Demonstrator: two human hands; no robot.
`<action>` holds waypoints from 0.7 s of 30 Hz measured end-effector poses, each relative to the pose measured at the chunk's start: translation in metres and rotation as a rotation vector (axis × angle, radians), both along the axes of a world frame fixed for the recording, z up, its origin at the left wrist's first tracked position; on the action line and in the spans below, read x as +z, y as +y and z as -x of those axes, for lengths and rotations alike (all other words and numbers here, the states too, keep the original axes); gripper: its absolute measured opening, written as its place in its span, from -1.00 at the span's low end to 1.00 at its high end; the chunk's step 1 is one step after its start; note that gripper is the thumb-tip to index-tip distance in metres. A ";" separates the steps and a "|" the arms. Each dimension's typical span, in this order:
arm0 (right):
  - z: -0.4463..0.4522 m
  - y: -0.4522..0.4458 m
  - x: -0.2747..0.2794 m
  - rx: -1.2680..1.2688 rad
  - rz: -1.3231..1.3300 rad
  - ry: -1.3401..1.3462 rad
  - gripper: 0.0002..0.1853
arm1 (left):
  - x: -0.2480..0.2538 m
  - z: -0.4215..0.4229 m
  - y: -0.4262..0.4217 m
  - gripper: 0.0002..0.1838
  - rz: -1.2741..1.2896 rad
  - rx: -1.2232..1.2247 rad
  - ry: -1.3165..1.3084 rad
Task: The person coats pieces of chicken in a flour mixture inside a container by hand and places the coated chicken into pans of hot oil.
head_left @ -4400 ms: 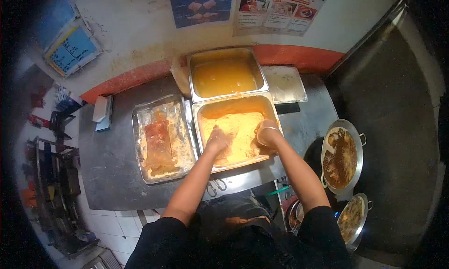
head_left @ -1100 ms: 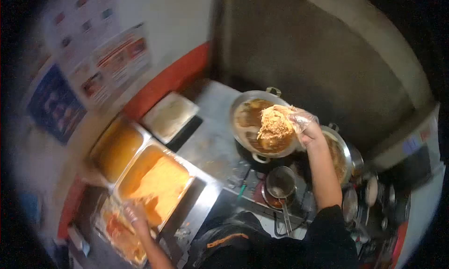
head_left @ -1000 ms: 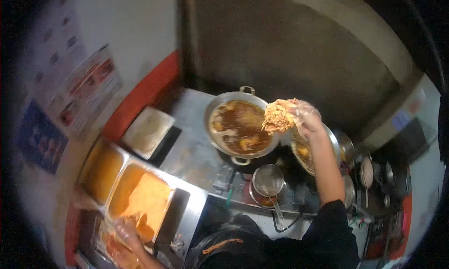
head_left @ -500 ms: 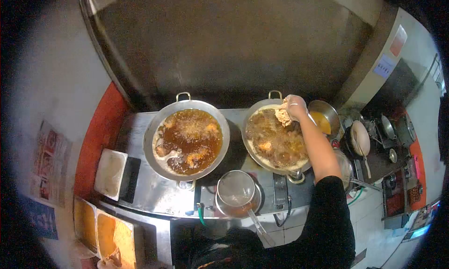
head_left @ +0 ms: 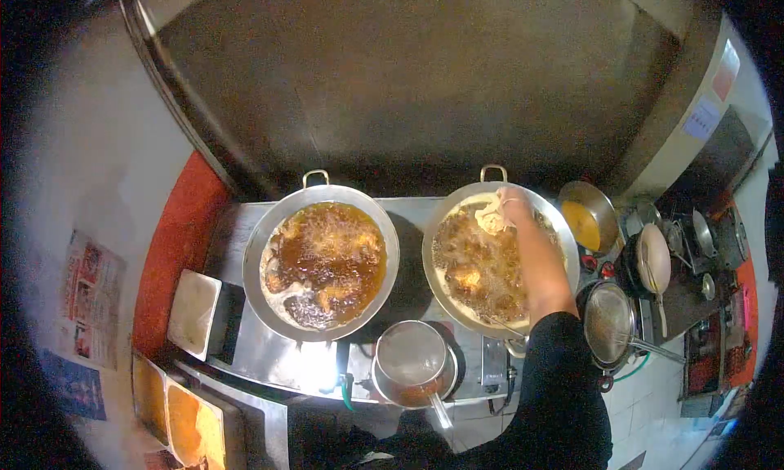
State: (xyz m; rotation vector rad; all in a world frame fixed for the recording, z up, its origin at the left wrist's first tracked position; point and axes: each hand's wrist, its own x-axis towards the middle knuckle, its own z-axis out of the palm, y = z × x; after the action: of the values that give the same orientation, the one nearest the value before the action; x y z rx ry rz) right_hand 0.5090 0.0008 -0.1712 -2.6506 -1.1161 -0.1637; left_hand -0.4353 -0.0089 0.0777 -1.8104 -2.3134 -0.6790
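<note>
My right hand (head_left: pixel 513 206), in what looks like a clear glove, reaches over the back of the right frying pan (head_left: pixel 435 286). Its fingers are closed on a pale, floury breaded chicken piece (head_left: pixel 490 219), held low over the bubbling oil. A browned piece (head_left: pixel 469 280) floats in that same pan. In the left frying pan (head_left: pixel 252 278), several pieces fry in darker foaming oil, among them a golden piece (head_left: pixel 333 295). My left hand is out of view.
Between the pans at the front, a round strainer (head_left: pixel 411 351) rests over a pot. To the right are a bowl of yellow liquid (head_left: pixel 581 223), a mesh skimmer (head_left: pixel 608 321) and a wok (head_left: pixel 653 256). Metal trays (head_left: pixel 194 315) stand at the left; one lower tray (head_left: pixel 196 421) holds orange coating.
My right hand has lowered the chicken piece closer to the oil. The view has shifted slightly, and the hand seen earlier at the lower-left trays has gone out of sight.
</note>
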 end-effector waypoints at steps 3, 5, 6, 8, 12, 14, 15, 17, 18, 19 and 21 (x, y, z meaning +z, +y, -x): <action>-0.005 -0.012 0.036 0.005 0.060 0.000 -0.76 | 0.008 -0.021 0.012 -0.75 -0.023 -0.102 0.001; 0.002 -0.029 0.076 0.011 -0.170 0.032 -0.81 | 0.015 -0.037 0.022 -0.75 -0.041 -0.177 0.001; -0.010 -0.047 0.083 0.055 -0.388 0.148 -0.82 | 0.018 -0.045 0.026 -0.76 -0.048 -0.216 0.002; -0.015 -0.086 0.114 0.122 -0.705 0.377 -0.81 | 0.028 -0.063 0.034 -0.76 -0.069 -0.303 0.006; 0.039 -0.178 0.222 0.032 -0.786 0.384 -0.73 | 0.055 -0.111 0.049 -0.76 -0.114 -0.511 0.032; 0.097 -0.222 0.266 0.139 -1.027 0.589 -0.73 | 0.070 -0.141 0.052 -0.75 -0.143 -0.637 0.044; 0.130 -0.241 0.289 0.067 -1.016 0.547 -0.71 | 0.080 -0.158 0.053 -0.75 -0.154 -0.705 0.054; 0.168 -0.289 0.300 0.005 -0.905 0.399 -0.64 | 0.095 -0.193 0.053 -0.75 -0.153 -0.845 0.069; 0.191 -0.309 0.308 -0.020 -0.792 0.321 -0.60 | 0.103 -0.213 0.053 -0.75 -0.142 -0.915 0.077; 0.213 -0.329 0.315 -0.043 -0.682 0.242 -0.56 | 0.106 -0.234 0.052 -0.74 -0.128 -0.977 0.086; 0.251 -0.372 0.286 -0.296 -0.700 0.120 -0.52 | 0.105 -0.276 0.053 -0.68 -0.037 -1.107 0.186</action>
State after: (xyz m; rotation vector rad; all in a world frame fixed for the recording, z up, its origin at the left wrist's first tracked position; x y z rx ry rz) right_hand 0.2580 -0.3713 0.1146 -2.1299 -0.4896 -0.3685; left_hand -0.1595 0.0445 0.1827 -2.8896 -1.0092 -0.5736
